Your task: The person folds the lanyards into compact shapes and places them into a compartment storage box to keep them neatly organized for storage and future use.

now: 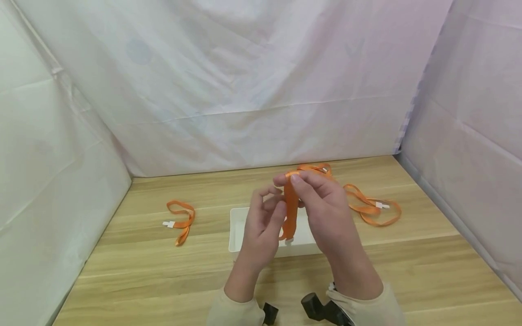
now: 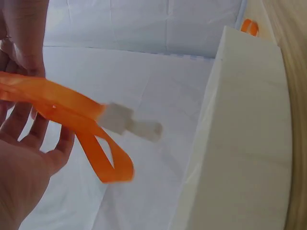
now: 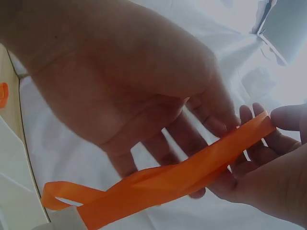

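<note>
The right hand (image 1: 328, 206) pinches the top of an orange lanyard (image 1: 291, 210) between thumb and fingers. The left hand (image 1: 263, 226) curls loosely round the lanyard lower down, fingers behind it; how firmly, I cannot tell. The lanyard hangs upright, its white clip (image 2: 116, 118) lowest. In the head view the clip overlaps the front of the white tray (image 1: 302, 250); the left wrist view shows it apart from the tray's wall. The hands hide much of the tray's inside, so its contents cannot be fully told. The head view alone shows the three other lanyards (image 1: 364, 210) properly, on the table (image 1: 142, 271): left, right and behind; the wrist views catch only orange scraps.
</note>
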`<action>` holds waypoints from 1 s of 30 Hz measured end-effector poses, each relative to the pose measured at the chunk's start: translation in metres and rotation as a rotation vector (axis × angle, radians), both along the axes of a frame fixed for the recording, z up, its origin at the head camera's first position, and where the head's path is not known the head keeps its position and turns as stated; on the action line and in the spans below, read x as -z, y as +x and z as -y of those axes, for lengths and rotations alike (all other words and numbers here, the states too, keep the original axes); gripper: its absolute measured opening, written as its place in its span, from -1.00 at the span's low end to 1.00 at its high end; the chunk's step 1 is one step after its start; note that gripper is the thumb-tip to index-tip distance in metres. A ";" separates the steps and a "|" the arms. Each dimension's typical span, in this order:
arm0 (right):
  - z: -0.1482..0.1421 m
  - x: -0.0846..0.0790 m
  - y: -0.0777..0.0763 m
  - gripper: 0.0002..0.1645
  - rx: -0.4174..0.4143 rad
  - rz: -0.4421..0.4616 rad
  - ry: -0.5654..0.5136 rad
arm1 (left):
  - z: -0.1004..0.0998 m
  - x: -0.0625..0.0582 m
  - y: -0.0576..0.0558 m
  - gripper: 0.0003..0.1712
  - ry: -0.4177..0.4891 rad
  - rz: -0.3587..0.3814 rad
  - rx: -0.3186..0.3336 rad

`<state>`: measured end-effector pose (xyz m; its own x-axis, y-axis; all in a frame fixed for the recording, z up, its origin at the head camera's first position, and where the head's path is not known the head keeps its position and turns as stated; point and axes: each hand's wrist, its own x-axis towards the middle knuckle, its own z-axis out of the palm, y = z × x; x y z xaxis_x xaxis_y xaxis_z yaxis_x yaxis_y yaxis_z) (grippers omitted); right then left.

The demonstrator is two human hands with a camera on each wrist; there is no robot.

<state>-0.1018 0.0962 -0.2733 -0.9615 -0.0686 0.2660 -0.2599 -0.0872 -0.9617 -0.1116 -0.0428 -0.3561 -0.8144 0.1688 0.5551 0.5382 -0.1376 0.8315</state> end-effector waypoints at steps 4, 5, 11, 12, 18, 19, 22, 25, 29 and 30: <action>-0.001 0.001 0.000 -0.64 -0.030 -0.030 0.045 | -0.001 -0.009 -0.002 -0.60 -0.044 -0.193 -0.153; -0.002 0.001 0.000 -0.63 -0.037 -0.036 0.062 | 0.000 -0.012 -0.002 -0.58 -0.073 -0.246 -0.202; -0.002 0.001 -0.001 -0.58 -0.067 -0.039 0.107 | 0.000 -0.019 -0.001 -0.51 -0.176 -0.432 -0.320; -0.001 0.002 -0.001 -0.58 -0.069 -0.038 0.108 | 0.000 -0.020 -0.001 -0.51 -0.181 -0.441 -0.324; -0.001 0.001 0.000 -0.59 -0.072 -0.048 0.145 | 0.000 -0.022 -0.001 -0.55 -0.193 -0.482 -0.337; -0.001 0.001 0.000 -0.59 -0.069 -0.049 0.157 | -0.001 -0.022 -0.001 -0.55 -0.192 -0.487 -0.338; -0.001 0.001 0.000 -0.59 -0.074 -0.042 0.178 | -0.002 -0.023 -0.001 -0.56 -0.187 -0.497 -0.342; -0.001 0.001 0.000 -0.58 -0.076 -0.036 0.192 | -0.002 -0.023 -0.001 -0.55 -0.194 -0.503 -0.356; -0.001 0.002 0.000 -0.60 -0.082 -0.029 0.206 | -0.001 -0.020 -0.001 -0.53 -0.203 -0.516 -0.390; -0.001 0.002 0.000 -0.61 -0.082 -0.029 0.208 | 0.000 -0.019 -0.001 -0.52 -0.202 -0.522 -0.398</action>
<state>-0.1022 0.0975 -0.2750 -0.9425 -0.2030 0.2655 -0.2880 0.0906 -0.9533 -0.1128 -0.0425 -0.3372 -0.4703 0.0539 0.8809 0.8530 0.2839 0.4380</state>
